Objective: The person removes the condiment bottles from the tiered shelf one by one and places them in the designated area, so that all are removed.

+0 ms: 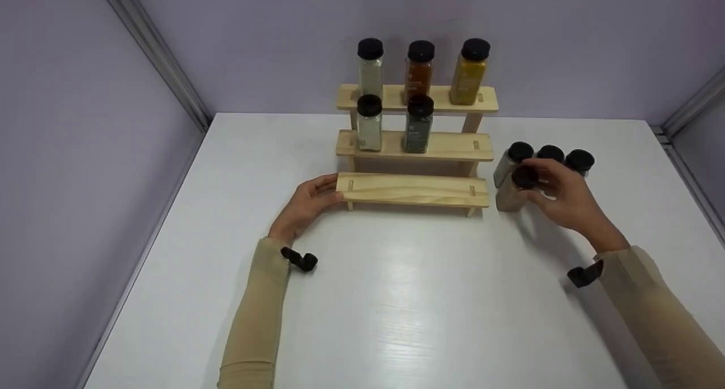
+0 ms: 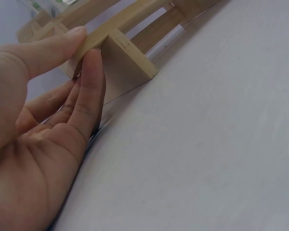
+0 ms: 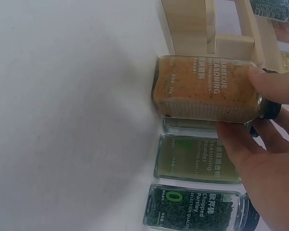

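My left hand [image 1: 305, 206] pinches the left end of the lowest step of a three-step wooden rack [image 1: 413, 189]. In the left wrist view the thumb lies on the board's edge and the fingers reach under it. My right hand [image 1: 566, 199] grips a spice jar [image 3: 202, 89] near its black cap, thumb on one side and fingers on the other. Orange contents and a barbecue seasoning label show in the right wrist view. This jar stands upright just right of the rack's lowest step. Behind it are a seasoning powder jar [image 3: 190, 158] and a chopped parsley jar [image 3: 190, 208].
On the top step stand a pale jar [image 1: 371, 75], a red-brown jar [image 1: 419, 77] and a yellow jar [image 1: 469, 77]. The middle step holds a pale jar [image 1: 369, 129] and a dark green jar [image 1: 418, 129]. Walls border the white table [image 1: 368, 298] at back and sides.
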`<state>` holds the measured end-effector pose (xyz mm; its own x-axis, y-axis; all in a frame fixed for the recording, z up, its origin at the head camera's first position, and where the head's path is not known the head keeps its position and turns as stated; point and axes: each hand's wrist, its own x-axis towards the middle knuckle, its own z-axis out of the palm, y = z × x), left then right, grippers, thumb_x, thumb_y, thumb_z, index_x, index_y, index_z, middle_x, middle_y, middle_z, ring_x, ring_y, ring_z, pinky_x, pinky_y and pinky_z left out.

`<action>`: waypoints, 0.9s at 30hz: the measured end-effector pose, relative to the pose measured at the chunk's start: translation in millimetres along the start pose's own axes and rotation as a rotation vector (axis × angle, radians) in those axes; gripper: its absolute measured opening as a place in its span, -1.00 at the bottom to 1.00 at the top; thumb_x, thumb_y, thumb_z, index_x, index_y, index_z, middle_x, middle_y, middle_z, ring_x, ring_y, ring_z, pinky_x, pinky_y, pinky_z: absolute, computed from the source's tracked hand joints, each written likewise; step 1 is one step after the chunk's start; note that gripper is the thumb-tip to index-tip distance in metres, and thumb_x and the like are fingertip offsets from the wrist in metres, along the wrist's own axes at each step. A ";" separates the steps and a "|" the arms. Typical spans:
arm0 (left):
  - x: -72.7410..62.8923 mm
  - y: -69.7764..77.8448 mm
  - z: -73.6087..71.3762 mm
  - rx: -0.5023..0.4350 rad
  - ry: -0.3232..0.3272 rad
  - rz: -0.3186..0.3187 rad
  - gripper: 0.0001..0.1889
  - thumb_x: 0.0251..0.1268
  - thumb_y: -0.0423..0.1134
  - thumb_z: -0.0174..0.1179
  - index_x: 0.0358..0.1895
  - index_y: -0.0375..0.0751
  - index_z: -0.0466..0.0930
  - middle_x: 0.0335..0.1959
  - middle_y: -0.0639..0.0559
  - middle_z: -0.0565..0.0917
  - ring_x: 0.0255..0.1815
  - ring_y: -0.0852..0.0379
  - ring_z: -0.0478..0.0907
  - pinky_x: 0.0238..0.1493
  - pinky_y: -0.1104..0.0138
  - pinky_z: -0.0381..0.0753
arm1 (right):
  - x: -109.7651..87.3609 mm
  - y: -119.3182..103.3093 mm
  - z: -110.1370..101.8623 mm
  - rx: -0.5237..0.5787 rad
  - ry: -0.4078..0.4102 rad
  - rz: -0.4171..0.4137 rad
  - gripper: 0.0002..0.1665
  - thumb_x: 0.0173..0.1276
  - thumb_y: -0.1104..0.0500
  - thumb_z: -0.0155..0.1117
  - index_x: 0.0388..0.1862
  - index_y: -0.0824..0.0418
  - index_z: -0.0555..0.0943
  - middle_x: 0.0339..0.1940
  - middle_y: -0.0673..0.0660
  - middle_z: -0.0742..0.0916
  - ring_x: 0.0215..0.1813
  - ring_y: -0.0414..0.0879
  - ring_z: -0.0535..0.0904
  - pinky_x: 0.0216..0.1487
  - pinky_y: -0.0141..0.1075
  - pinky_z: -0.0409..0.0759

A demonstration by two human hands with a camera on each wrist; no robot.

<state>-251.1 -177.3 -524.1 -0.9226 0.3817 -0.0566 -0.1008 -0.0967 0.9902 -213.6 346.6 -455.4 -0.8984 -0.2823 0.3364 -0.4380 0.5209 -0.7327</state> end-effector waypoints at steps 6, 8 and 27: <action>3.4 0.5 1.1 0.013 -0.003 0.006 -0.36 0.56 -0.34 0.31 0.60 -0.33 0.33 0.50 -0.26 0.50 0.44 -0.08 0.55 0.39 0.22 0.67 | 4.3 -10.2 -6.8 0.017 0.026 -0.087 -0.27 0.27 0.60 0.47 0.43 0.43 0.53 0.24 0.36 0.69 0.24 -0.33 0.62 0.23 -0.65 0.58; 3.6 1.2 1.0 0.010 0.003 0.004 -0.36 0.55 -0.36 0.30 0.60 -0.35 0.32 0.51 -0.28 0.49 0.44 -0.08 0.54 0.40 0.20 0.66 | 7.2 -15.2 -8.2 0.003 0.033 -0.111 -0.28 0.26 0.60 0.48 0.41 0.42 0.55 0.23 0.35 0.69 0.25 -0.31 0.62 0.26 -0.63 0.58; -1.5 0.8 0.9 0.010 0.029 -0.004 -0.33 0.53 -0.36 0.33 0.60 -0.35 0.32 0.49 -0.30 0.50 0.41 -0.07 0.57 0.37 0.23 0.69 | 55.5 -62.7 23.0 0.029 0.055 -0.131 -0.40 0.38 0.40 0.51 0.38 0.30 0.61 0.27 0.29 0.72 0.32 -0.04 0.64 0.41 -0.42 0.58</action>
<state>-249.4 -177.2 -523.1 -0.9327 0.3548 -0.0642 -0.1009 -0.0860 0.9912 -235.2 279.7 -404.5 -0.8344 -0.3013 0.4615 -0.5511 0.4587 -0.6970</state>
